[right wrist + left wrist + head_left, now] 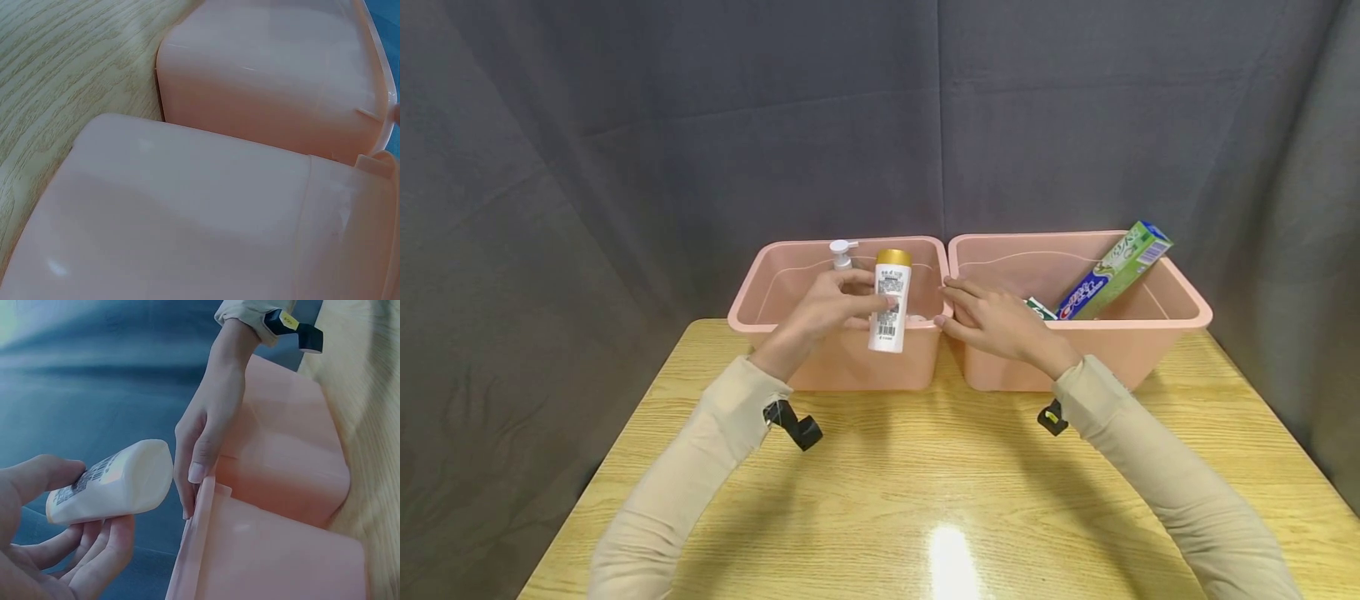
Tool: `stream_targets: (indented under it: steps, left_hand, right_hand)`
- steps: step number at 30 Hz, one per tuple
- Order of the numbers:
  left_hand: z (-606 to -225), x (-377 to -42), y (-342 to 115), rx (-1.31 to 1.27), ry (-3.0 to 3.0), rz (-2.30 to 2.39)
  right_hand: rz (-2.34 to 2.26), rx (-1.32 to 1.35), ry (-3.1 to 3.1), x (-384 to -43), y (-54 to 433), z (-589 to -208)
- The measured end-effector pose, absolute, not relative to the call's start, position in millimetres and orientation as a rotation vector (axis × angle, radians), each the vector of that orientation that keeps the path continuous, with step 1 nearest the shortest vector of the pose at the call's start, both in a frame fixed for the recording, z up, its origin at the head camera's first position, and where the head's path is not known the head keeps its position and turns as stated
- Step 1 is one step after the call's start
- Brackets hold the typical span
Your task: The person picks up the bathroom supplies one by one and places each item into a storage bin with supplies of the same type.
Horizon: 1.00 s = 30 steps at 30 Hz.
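Note:
My left hand [822,310] grips a white bottle [887,327] with a gold cap, the thumb across its printed label and the fingers behind. The bottle is upright with its cap on top, overlapping the front rim of the left pink bin [850,367] in the head view. In the left wrist view the bottle's base [149,478] points toward my right hand [215,412]. That right hand reaches over the neighbouring rims of the left bin and the right pink bin [1105,354], fingers extended and fingertips right at the left bin's rim. It holds nothing visible.
A white pump bottle [842,250] stands in the left bin, partly hidden by my left hand. From the right bin a green and blue toothpaste box [1112,271] leans out, beside a small green-and-white item [1039,308]. Both bins stand side by side on the wooden table [880,467], before a grey curtain [760,125].

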<state>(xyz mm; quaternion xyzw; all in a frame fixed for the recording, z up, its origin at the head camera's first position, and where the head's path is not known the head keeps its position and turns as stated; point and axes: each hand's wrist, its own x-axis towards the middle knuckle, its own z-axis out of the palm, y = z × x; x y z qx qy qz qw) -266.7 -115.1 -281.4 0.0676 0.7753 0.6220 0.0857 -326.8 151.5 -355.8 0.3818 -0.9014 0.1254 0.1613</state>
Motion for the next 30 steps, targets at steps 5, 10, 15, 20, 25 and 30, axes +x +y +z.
stream_targets:
  steps: [5, 10, 15, 20, 25, 30]
  left_hand:
    - [-279.0, -270.1, -112.6, 0.2, 2.297, 1.898]
    - [-278.6, -274.7, -110.5, 0.197, 2.294, 1.915]
    - [-278.4, -279.4, -108.8, 0.171, 2.285, 1.93]
    - [-277.5, -284.8, -107.5, 0.134, 2.269, 1.957]
    - [-278.7, -288.9, -105.2, 0.101, 2.252, 2.009]
    - [-281.4, -292.6, -101.8, 0.083, 2.223, 2.066]
  right_hand:
    - [0.362, 1.095, -2.572, -326.2, 151.3, -355.4]
    - [0.366, 1.09, -2.579, -325.1, 150.9, -354.8]
    - [0.359, 1.075, -2.595, -326.0, 151.3, -355.2]
    - [0.357, 1.076, -2.594, -326.3, 151.4, -355.3]
    - [0.363, 1.074, -2.591, -325.7, 151.2, -354.8]
    - [0.378, 1.076, -2.588, -325.3, 151.0, -354.5]
